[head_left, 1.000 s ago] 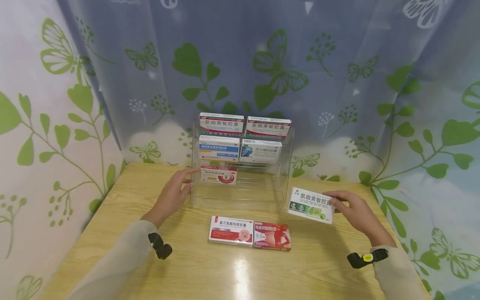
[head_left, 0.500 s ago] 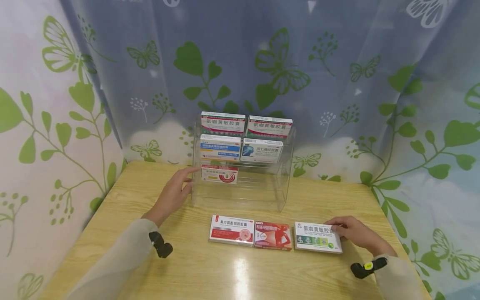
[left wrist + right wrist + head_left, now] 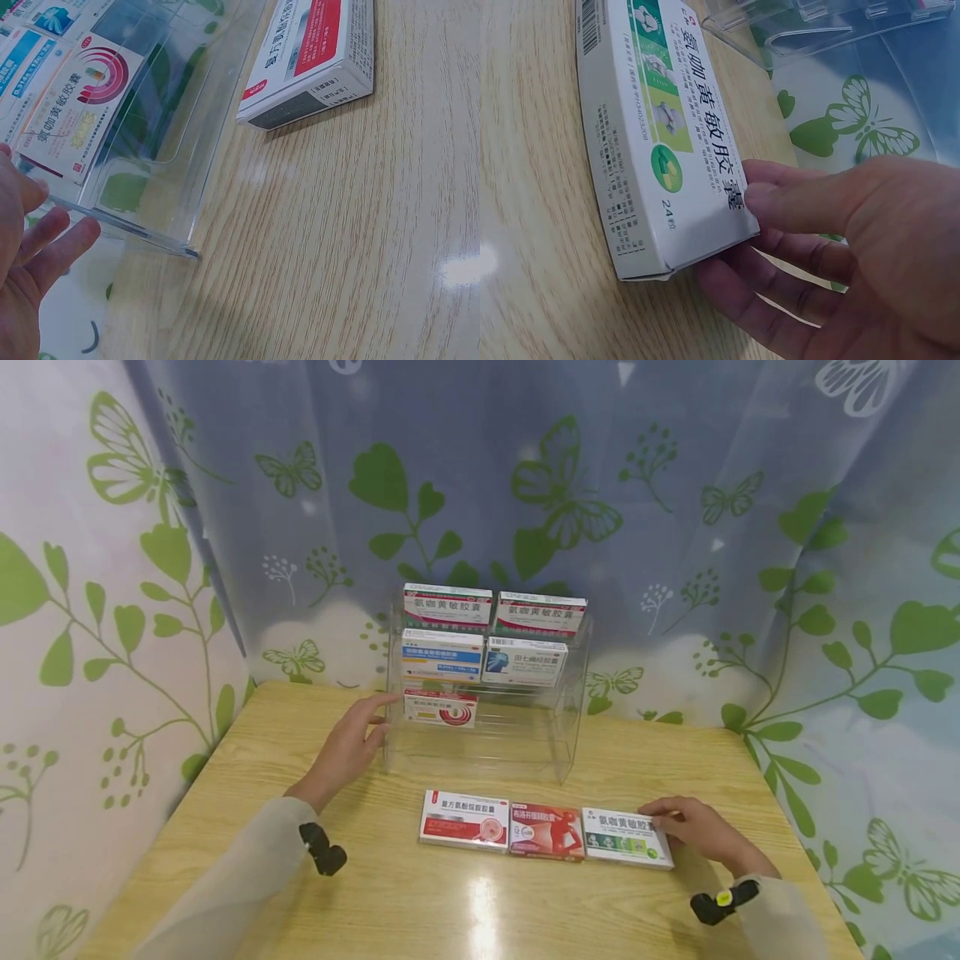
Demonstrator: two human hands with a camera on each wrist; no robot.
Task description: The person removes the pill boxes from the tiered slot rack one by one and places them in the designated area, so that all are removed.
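Observation:
A white-and-green medicine box (image 3: 628, 837) lies flat at the right end of a row on the table. My right hand (image 3: 697, 831) pinches its right far corner, thumb on the top face and fingers along the edge; the right wrist view shows the thumb (image 3: 780, 206) on the printed side. Left of it in the row are a red medicine box (image 3: 547, 832) and a white-and-red medicine box (image 3: 464, 820). My left hand (image 3: 347, 752) touches the left side of a clear tiered display rack (image 3: 517, 752), its fingers loosely extended at the panel edge.
On the rack's top tier stand two red-and-white boxes (image 3: 447, 607). The middle tier bears a blue-and-white box (image 3: 441, 657) and a white box with a blue head picture (image 3: 523, 662). A small red-and-white box (image 3: 440, 710) stands at left on the lower tier. A patterned curtain (image 3: 480, 485) hangs behind.
My right hand has lowered the white-and-green box from beside the rack onto the table, then slid it left against the red box. The left hand has stayed at the rack.

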